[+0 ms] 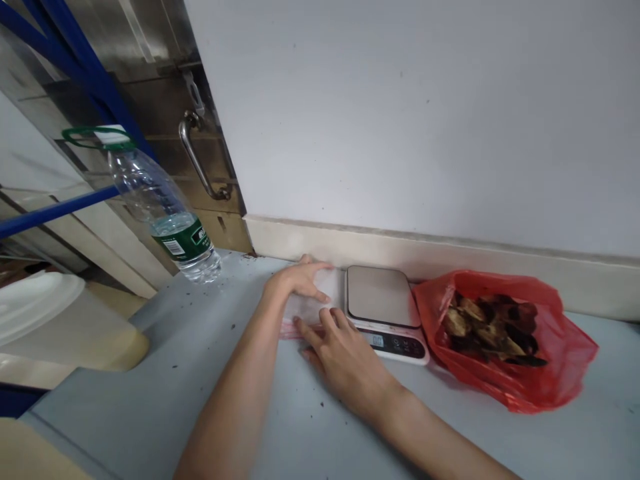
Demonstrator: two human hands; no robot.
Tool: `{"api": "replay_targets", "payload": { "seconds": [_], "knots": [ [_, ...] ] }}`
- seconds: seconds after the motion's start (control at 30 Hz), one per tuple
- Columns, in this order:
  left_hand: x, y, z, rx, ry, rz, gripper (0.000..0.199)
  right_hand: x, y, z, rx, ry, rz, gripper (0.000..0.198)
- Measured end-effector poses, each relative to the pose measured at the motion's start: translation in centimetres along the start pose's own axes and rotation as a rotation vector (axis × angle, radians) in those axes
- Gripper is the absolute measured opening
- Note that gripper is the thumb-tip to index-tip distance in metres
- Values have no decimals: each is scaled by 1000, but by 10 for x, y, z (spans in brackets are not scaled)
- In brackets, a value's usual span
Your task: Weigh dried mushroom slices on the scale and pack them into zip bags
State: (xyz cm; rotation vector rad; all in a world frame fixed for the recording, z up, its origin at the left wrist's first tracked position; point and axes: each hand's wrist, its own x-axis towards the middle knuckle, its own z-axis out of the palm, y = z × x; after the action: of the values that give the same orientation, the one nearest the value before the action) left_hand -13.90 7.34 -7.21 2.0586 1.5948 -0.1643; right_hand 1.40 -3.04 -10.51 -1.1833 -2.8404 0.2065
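Clear plastic bag (pixel 306 310) laid flat beside a digital scale (pixel 384 297)

A clear plastic bag edged with pink along its near side is placed on the grey-blue surface (pixel 210 333), just left of the scale and close to the wall (pixel 415 120). Whether one bag or several are stacked there cannot be told.

The far part of the plastic is covered by the left hand (pixel 299 279), whose fingers are spread apart and clenched on nothing. The near, pink-edged part is met by the bent fingers of the right hand (pixel 345 353); whether the plastic is pinched there or only pressed cannot be told. The scale's near left corner is partly hidden by the same hand.

Nothing is set on the scale's metal plate, and 0.0 appears to be shown on its lit display (pixel 377 341). To the right, a red plastic bag (pixel 565 373) is left open, and dark brown and tan pieces (pixel 493 327) are held inside it.

Toward the far left, a green-labelled bottle (pixel 183 237), partly filled with clear liquid, is stood on the surface. A lidded white tub (pixel 65 327) is seen nearer, at the left edge.
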Motion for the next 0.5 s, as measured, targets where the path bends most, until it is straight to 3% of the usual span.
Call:
{"api": "replay_targets", "payload": {
  "seconds": [0.3,0.4,0.5],
  "knots": [
    [-2,1,-2,34,18,16,93,-5,-9,-21,83,-62,-9,45],
    [-7,2,-9,29,56,55,88,-23,14,-50,248,-16,-120,27],
    [-16,12,-19,6,153,102,65,-51,50,-90,415,30,-40,26]
  ]
}}
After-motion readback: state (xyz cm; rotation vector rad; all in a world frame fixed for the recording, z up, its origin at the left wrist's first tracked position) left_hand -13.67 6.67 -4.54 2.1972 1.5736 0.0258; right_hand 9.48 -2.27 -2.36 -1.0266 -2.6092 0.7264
